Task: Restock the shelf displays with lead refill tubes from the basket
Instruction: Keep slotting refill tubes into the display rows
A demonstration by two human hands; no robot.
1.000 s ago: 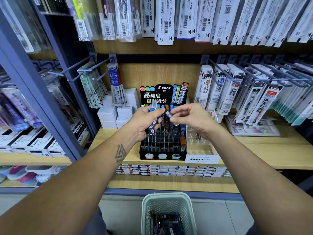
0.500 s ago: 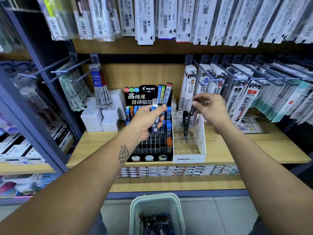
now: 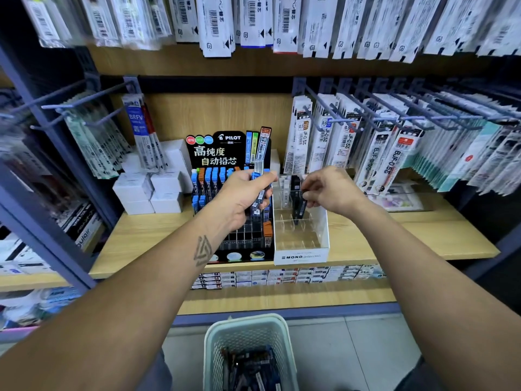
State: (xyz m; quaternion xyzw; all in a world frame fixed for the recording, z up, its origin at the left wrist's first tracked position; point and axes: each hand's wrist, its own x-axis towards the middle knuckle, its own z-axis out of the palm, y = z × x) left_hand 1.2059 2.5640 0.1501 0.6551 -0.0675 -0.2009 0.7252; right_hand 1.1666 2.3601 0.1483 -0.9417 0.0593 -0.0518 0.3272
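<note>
white boxes [image 3: 152, 190] stacked on wooden shelf [image 3: 423, 235], hanging refill packs [image 3: 377, 156]

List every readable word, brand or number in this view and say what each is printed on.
"PILOT" and "高纯度 自动铅芯": black display header.
"MONO": front of the white display.
"BRFV": blue hanging refill pack.
"JF-0.5" and "0.5": hanging white packs.
"BUF-0.5": hanging packs.
Barcodes on the top-row packs and the boxes under the shelf: too small or blurred.
</note>
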